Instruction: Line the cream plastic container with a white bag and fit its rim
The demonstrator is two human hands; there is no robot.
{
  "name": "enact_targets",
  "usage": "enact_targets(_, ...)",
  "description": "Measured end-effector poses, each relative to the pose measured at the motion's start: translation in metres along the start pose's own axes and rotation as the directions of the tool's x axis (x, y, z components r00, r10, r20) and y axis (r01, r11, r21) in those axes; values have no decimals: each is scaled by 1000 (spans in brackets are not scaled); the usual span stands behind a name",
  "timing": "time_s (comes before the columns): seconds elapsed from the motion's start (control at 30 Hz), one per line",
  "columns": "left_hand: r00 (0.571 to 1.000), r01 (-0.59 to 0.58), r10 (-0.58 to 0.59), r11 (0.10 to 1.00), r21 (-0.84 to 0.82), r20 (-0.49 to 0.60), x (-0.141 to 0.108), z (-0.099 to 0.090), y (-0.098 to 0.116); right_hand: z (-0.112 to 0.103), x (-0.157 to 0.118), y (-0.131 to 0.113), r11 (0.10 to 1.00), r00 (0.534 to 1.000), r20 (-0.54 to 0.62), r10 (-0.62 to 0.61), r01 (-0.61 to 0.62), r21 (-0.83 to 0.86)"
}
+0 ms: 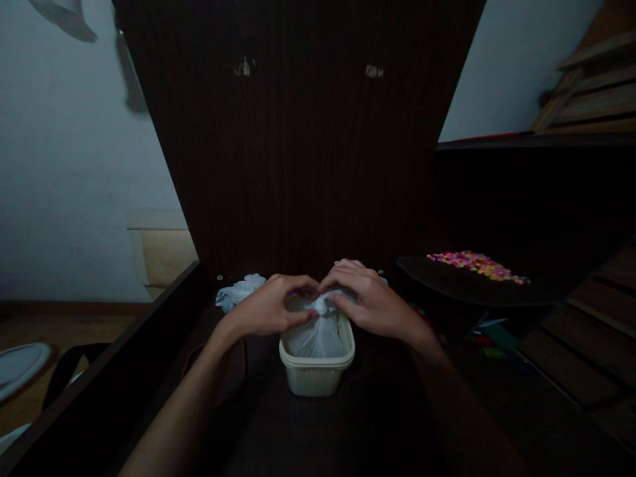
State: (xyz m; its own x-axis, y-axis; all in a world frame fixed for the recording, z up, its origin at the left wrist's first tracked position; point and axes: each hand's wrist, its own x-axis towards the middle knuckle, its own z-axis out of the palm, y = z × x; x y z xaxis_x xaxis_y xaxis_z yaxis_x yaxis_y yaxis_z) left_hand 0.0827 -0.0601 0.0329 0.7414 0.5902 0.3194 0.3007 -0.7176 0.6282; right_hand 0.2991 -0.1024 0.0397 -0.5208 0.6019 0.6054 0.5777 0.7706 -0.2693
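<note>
A whitish plastic bag [318,336] with a knotted top sits inside a cream rectangular tub [318,381] on the dark surface. My left hand [272,306] reaches over the tub from the left, its thumb and fingers curled round the left side of the knot. From the right, my right hand [370,298] pinches the gathered plastic beside the knot. Both hands' fingertips nearly meet above the tub.
Crumpled pale plastic [241,291] lies behind my left hand. A dark panel [308,146] rises behind the tub. Small pink and yellow pieces [479,265] lie on a dark corner shelf [447,286] at right. A raised edge [149,328] runs along the left.
</note>
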Motion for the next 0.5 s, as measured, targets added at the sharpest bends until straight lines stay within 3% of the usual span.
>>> enact_targets(0.1,999,15,-29,945,-327,-39,2,5,-8,6,2,6,1000,997,-75,4,-2,16)
enact_targets(0.17,997,27,-57,892,-452,-52,4,10,-14,10,2,10,1000,995,-99,6,-6,0)
enact_targets(0.4,995,64,-94,888,-455,-44,6,17,-27,18,0,12,974,987,-163,-7,-30,-223)
enact_targets(0.5,995,77,-96,905,-418,-25,6,17,-28,19,-1,5,975,998,-68,7,-22,-221)
